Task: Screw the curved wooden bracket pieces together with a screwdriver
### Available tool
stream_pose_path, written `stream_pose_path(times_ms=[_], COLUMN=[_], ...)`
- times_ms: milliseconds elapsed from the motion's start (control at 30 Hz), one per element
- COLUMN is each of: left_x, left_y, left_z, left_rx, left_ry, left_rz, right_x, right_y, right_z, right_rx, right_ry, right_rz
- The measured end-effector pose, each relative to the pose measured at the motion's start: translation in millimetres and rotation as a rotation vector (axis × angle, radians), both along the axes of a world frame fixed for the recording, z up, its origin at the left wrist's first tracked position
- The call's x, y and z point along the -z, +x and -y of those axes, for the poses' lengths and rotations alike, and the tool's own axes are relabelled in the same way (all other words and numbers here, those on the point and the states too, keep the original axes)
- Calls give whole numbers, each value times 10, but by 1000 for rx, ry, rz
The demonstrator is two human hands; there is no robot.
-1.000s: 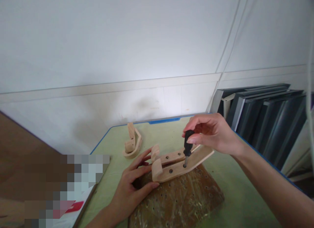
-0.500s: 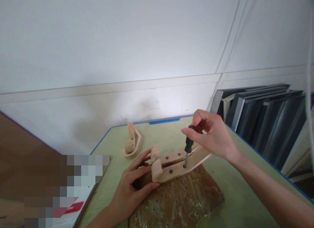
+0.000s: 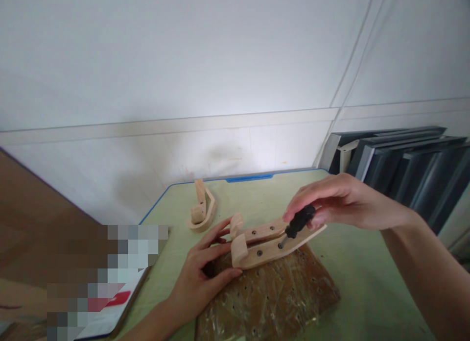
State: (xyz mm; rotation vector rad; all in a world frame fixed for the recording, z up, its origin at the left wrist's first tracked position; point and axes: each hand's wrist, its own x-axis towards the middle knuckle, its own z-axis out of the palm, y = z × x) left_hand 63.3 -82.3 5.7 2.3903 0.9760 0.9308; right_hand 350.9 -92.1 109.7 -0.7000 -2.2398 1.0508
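A screwdriver (image 3: 299, 222) with a black handle is pinched in the fingers of my right hand (image 3: 345, 201). It leans over to the right, its tip at a dark screw in the front wooden hook (image 3: 270, 254). Close behind lies a second wooden hook (image 3: 261, 233) of the same pale wood, also with dark screws. My left hand (image 3: 196, 272) grips the upturned left ends of both hooks, thumb at the front and fingers behind. Under the hooks is a brown board (image 3: 279, 297) wrapped in clear plastic, dotted with small holes.
Two more wooden hooks (image 3: 210, 214) lie at the table's back left. The table (image 3: 242, 196) has a pale green top with a blue edge. Dark grey panels (image 3: 414, 159) lean against the white wall at right. A brown panel (image 3: 47, 208) stands at left.
The screwdriver has tipped from nearly upright to a strong rightward lean. My right hand has moved right and turned over its handle. My left hand keeps its grip on the hooks.
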Motion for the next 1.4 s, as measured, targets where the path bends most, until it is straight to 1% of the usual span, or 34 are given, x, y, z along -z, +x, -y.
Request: stream_pose_path(times_ms=[200, 433, 733, 967, 1167, 1300, 1400], left_x=[-5, 4, 6, 19, 17, 25, 30], left_y=[1, 6, -1, 4, 8, 2, 7], left_z=[6, 13, 15, 4, 2, 0, -2], left_rx=[-4, -12, -2, -2, -2, -8, -4], left_ry=[-7, -13, -1, -7, -3, 7, 5], left_rz=[-6, -7, -2, 2, -15, -19, -6], right_x=[89, 109, 154, 159, 179, 169, 188], right_y=[-48, -114, -192, -192, -236, -302, -343], right_z=[-32, -33, -57, -63, -81, -59, -56], right_rx=[96, 97, 222, 260, 289, 379, 456], right_ry=[-102, -145, -54, 36, 36, 40, 73], right_rz=[-161, -261, -270, -220, -236, -226, -238])
